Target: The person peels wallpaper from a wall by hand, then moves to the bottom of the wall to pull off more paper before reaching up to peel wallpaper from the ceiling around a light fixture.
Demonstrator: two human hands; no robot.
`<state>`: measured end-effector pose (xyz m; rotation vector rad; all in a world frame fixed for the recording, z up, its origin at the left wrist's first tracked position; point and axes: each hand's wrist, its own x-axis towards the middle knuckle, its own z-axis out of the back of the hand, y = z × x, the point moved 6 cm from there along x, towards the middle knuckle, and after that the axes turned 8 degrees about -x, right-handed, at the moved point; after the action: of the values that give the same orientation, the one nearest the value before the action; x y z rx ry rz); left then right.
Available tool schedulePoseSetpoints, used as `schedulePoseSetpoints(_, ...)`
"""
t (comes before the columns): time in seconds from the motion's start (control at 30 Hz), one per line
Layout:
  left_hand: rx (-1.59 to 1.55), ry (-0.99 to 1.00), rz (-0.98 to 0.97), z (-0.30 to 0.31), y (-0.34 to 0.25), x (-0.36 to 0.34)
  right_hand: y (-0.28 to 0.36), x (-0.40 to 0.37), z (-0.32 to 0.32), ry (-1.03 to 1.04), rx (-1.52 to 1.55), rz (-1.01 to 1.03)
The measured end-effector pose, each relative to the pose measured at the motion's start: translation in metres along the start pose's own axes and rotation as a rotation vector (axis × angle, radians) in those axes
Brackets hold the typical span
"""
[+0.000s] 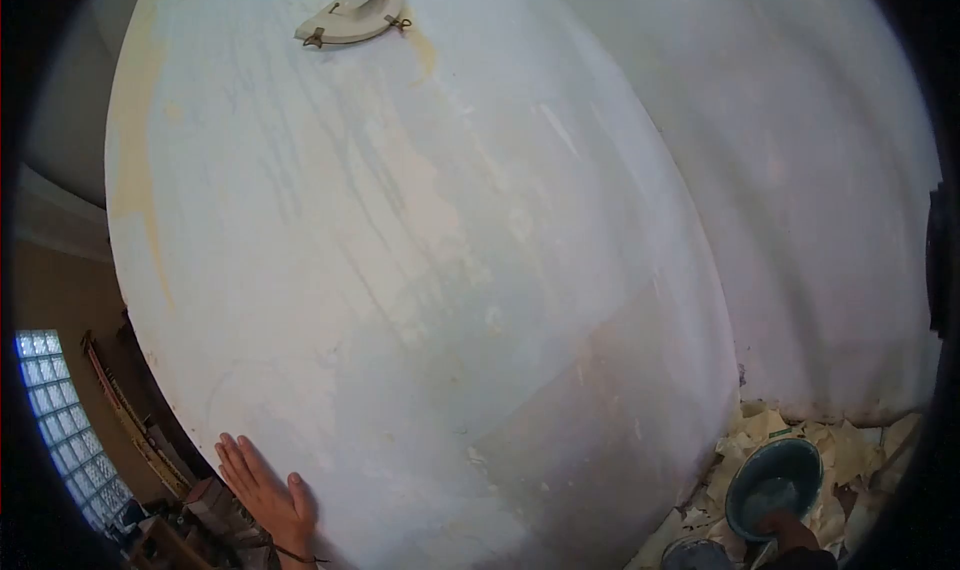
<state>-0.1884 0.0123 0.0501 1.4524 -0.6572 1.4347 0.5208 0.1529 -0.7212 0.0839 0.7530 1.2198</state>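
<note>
My left hand [265,498] lies flat against the white, patchy plastered surface [420,270], fingers stretched and thumb apart, with nothing in it. A dark cord or bracelet circles its wrist. At the lower right, my right hand [785,528] reaches into a dark green bucket [738,515]. Pale grey material [772,495] shows inside the bucket, close to that hand. The fingers are small and dark there, so what they hold, if anything, is hidden.
An uncovered round lamp fixture [352,15] with a bulb sits high on the surface. Crumpled paper [730,450] surrounds the bucket, and another container [697,554] stands beside it. Glass blocks [70,420] and stacked household items [170,540] are at the left.
</note>
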Motion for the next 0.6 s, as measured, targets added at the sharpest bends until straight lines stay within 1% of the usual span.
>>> schedulePoseSetpoints(0.03, -0.003, 0.003, -0.005, -0.001, 0.000, 0.000, -0.010, 0.002, -0.007, -0.029, 0.248, 0.058)
schedulePoseSetpoints(0.07, 0.013, 0.000, -0.006, -0.001, 0.001, -0.001, -0.021, 0.007, -0.016, -0.023, 0.250, 0.054)
schedulePoseSetpoints(0.23, 0.081, 0.031, 0.020, 0.001, -0.002, 0.000, -0.043, 0.032, -0.024, -0.050, 0.162, 0.006)
schedulePoseSetpoints(0.43, 0.107, 0.010, -0.034, 0.001, -0.006, 0.000, -0.045, 0.072, -0.003, -0.076, 0.005, -0.036)
schedulePoseSetpoints(0.53, 0.094, 0.019, -0.040, 0.002, -0.008, 0.001, -0.033, 0.076, -0.006, -0.068, -0.076, -0.066)
schedulePoseSetpoints(0.6, 0.115, 0.023, -0.045, 0.002, -0.008, 0.001, -0.034, 0.060, -0.002, -0.056, -0.143, -0.107)
